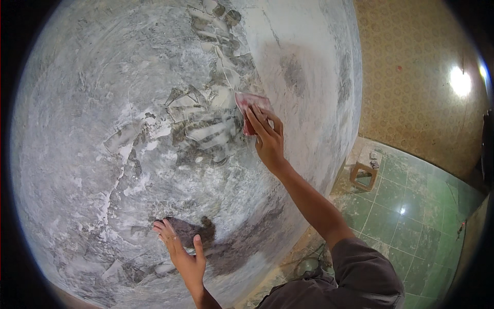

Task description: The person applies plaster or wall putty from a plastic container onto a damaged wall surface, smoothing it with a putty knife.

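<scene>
A large grey plastered wall (67, 113) fills most of the view, mottled with white smears and rough, peeling patches. High on it, my right hand (266, 131) presses a folded reddish sheet of sandpaper (252, 100), dusted white, against the surface. The fingers lie over the sheet, next to the rough patch (208, 126). Lower and to the left, my left hand (180, 252) is open with nothing in it. Its fingers are at the wall, thumb apart, and a dark shadow falls beside it.
At the upper right stands a tan patterned wall (406, 62) with a bright glare on it. Below it lies a dusty green tiled floor (406, 226). A brown square frame-like object (364, 176) sits on the floor near the plastered wall.
</scene>
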{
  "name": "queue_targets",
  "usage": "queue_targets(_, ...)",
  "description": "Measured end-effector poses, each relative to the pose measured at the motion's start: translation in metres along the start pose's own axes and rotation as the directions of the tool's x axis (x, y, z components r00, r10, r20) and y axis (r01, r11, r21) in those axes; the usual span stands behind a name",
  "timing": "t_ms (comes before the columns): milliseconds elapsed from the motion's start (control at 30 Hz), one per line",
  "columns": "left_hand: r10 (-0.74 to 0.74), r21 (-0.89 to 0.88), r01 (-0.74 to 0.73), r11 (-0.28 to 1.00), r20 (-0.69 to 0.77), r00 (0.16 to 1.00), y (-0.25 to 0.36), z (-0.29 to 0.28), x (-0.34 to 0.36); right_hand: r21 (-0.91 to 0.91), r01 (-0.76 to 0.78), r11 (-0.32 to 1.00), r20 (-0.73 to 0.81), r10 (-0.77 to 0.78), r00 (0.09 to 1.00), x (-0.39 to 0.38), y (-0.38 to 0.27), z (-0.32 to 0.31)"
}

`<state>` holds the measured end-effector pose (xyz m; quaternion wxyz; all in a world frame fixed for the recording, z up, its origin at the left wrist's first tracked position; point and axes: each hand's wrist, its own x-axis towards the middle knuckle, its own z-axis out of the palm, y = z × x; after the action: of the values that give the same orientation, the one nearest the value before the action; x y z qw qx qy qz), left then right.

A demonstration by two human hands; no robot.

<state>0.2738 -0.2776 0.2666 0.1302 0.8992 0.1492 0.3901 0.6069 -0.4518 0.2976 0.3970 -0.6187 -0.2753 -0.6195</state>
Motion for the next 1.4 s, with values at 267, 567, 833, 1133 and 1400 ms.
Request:
queue_targets(267,0.018,0.016,-0.017,1.000,-0.045,0.999,-0.006,0.006,-0.001,0.025,-0.014,1.000,-0.095,0.016,0.995,0.046,-0.015,-0.002)
queue_targets(567,0.027,0.026,-0.025,0.999,-0.069,0.997,-0.002,0.007,0.002,0.043,-0.040,0.998,-0.015,0.040,0.999,-0.028,-0.009,-0.003)
queue_targets(833,0.021,0.074,-0.019,0.997,-0.032,0.999,-0.004,0.007,-0.001,0.111,-0.014,0.994,-0.145,0.030,0.989,0.053,-0.006,-0.005)
queue_targets(1133,0.025,0.036,-0.023,0.999,-0.067,0.997,-0.001,0.007,0.002,0.070,0.131,0.989,-0.088,-0.125,0.988,0.080,0.007,0.000)
queue_targets(1400,0.019,0.027,-0.016,1.000,-0.106,0.994,0.002,0.010,0.002,0.059,0.047,0.997,-0.012,-0.046,0.999,-0.036,0.006,-0.015)
